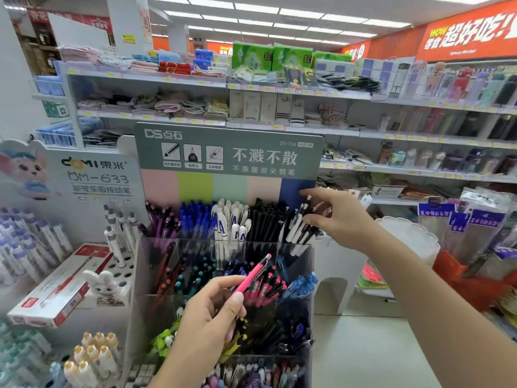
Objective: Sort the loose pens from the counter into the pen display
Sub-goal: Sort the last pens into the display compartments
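Note:
The clear tiered pen display point(305, 264) stands in front of me, its compartments full of pens sorted by colour. My left hand point(212, 312) pinches a pink pen point(253, 273), which slants up and to the right over the middle tier's pink-and-black pens. My right hand point(333, 212) reaches to the top tier's right-hand compartment. Its thumb and fingers close around the tops of black-and-white pens point(300, 222) standing there.
A second white pen stand point(117, 264) with a rabbit figure sits left of the display, beside a red-and-white box point(60, 287). Yellow-capped pens point(92, 357) stand at the lower left. Store shelves point(279, 127) run behind, and floor lies to the right.

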